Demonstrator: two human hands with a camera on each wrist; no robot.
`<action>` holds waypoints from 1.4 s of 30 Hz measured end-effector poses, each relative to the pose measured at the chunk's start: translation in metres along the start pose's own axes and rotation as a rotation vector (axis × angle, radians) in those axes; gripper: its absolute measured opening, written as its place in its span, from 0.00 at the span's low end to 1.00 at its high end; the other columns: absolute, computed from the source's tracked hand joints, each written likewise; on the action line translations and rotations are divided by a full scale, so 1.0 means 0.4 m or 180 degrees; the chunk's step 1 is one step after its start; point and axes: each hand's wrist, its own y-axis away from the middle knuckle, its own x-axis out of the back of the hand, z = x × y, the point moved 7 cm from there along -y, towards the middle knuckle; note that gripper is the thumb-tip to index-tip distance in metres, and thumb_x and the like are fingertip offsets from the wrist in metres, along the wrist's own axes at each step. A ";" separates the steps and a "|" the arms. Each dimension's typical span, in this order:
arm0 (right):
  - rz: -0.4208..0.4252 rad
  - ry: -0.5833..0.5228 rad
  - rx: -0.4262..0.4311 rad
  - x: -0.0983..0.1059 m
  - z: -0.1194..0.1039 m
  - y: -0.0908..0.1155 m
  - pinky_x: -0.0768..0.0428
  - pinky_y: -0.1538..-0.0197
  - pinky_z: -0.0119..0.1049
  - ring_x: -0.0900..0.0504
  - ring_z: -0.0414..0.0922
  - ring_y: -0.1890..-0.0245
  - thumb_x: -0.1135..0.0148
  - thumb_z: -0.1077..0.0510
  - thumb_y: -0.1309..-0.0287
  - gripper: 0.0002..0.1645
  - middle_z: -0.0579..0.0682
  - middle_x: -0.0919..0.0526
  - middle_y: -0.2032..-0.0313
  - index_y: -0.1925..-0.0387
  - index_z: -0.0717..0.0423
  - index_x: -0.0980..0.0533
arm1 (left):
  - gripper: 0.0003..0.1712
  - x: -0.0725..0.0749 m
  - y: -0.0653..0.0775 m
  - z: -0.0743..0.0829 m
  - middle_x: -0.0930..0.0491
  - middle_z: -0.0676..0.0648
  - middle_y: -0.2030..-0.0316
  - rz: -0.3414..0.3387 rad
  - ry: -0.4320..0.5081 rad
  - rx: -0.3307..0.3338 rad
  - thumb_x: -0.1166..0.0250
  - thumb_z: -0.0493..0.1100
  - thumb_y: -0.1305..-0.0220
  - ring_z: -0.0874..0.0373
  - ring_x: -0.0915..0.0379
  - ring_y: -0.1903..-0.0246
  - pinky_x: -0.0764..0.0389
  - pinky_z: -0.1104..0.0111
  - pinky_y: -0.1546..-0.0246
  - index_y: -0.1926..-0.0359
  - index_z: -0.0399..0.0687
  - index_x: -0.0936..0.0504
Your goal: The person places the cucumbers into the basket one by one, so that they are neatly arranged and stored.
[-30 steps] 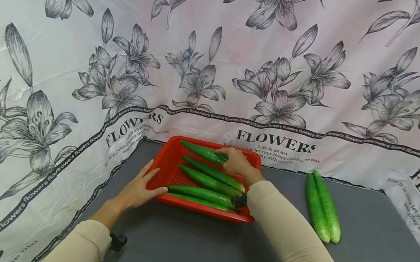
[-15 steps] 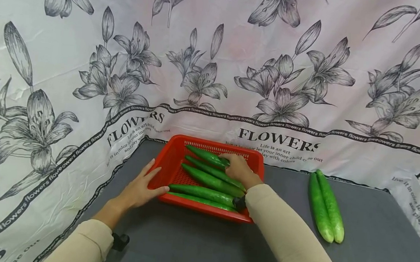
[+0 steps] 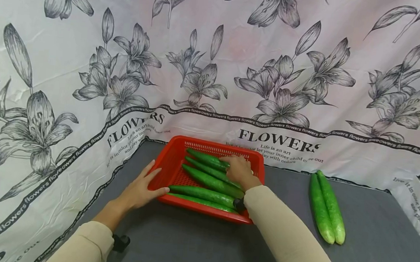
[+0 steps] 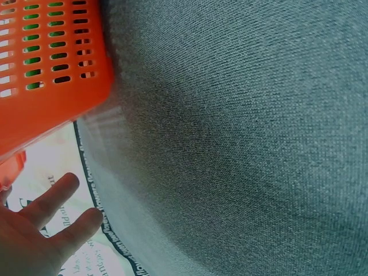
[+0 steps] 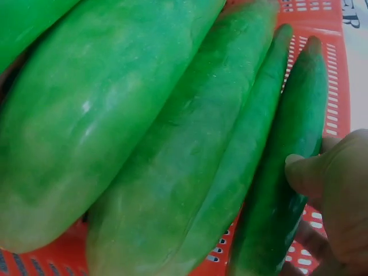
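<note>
Several long green cucumbers lie side by side in a red plastic basket (image 3: pixel 166 164) with slotted walls. My right hand (image 3: pixel 239 169) reaches into its back right part and holds the rearmost cucumber (image 3: pixel 205 158), thumb on one side and fingers on the other. In the right wrist view that cucumber (image 5: pixel 282 167) lies beside its neighbours, near the slotted wall. My left hand (image 3: pixel 140 189) is at the basket's left side, its fingers spread and the thumb tip right at the front left rim. The left wrist view shows spread fingers beside the orange-looking basket wall (image 4: pixel 52 109).
Two more cucumbers (image 3: pixel 326 208) lie together on the grey tabletop (image 3: pixel 186 248) to the right of the basket. A white cloth (image 3: pixel 206 85) printed with flowers and lettering hangs behind and along the left side.
My right hand has brought the rearmost cucumber slightly right and nearer, down alongside the others in the basket. My left hand has stayed at the rim.
</note>
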 end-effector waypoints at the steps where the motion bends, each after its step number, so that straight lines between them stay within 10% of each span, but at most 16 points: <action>1: 0.0018 0.0093 -0.0004 0.000 0.001 0.000 0.31 0.57 0.50 0.27 0.55 0.51 0.39 0.67 0.45 0.31 0.52 0.23 0.44 0.40 0.41 0.23 | 0.50 -0.001 0.001 -0.002 0.57 0.48 0.25 0.0001 0.0005 0.0012 0.39 0.70 0.43 0.40 0.42 0.37 0.37 0.41 0.43 0.28 0.48 0.38; 12: 0.0255 0.0376 0.0250 -0.003 0.002 0.000 0.26 0.57 0.54 0.25 0.56 0.53 0.38 0.66 0.51 0.26 0.54 0.22 0.51 0.47 0.49 0.19 | 0.50 0.001 0.001 -0.001 0.58 0.50 0.25 0.0011 0.0092 0.0016 0.38 0.70 0.43 0.41 0.41 0.37 0.36 0.43 0.43 0.28 0.48 0.38; 24: 0.0053 -0.0121 0.0138 0.020 -0.010 -0.003 0.27 0.49 0.55 0.27 0.57 0.45 0.34 0.55 0.42 0.27 0.58 0.24 0.45 0.40 0.54 0.24 | 0.49 0.002 0.000 0.000 0.57 0.48 0.25 0.0027 0.0067 -0.0008 0.39 0.69 0.42 0.41 0.42 0.37 0.36 0.43 0.43 0.28 0.46 0.38; 34: -0.0282 -0.0429 0.0198 0.131 -0.043 0.050 0.35 0.39 0.55 0.34 0.58 0.37 0.34 0.48 0.41 0.36 0.57 0.29 0.38 0.34 0.55 0.31 | 0.49 -0.010 0.001 0.005 0.57 0.48 0.25 0.0016 0.0084 -0.0015 0.39 0.69 0.43 0.41 0.42 0.36 0.37 0.43 0.42 0.28 0.46 0.38; 42: -0.0013 -0.0532 0.0490 0.245 -0.072 0.108 0.36 0.40 0.59 0.35 0.60 0.37 0.33 0.49 0.42 0.38 0.60 0.31 0.36 0.33 0.56 0.32 | 0.50 -0.001 -0.001 -0.004 0.57 0.49 0.25 0.0036 0.0059 -0.0002 0.39 0.71 0.43 0.41 0.42 0.37 0.37 0.42 0.42 0.28 0.47 0.38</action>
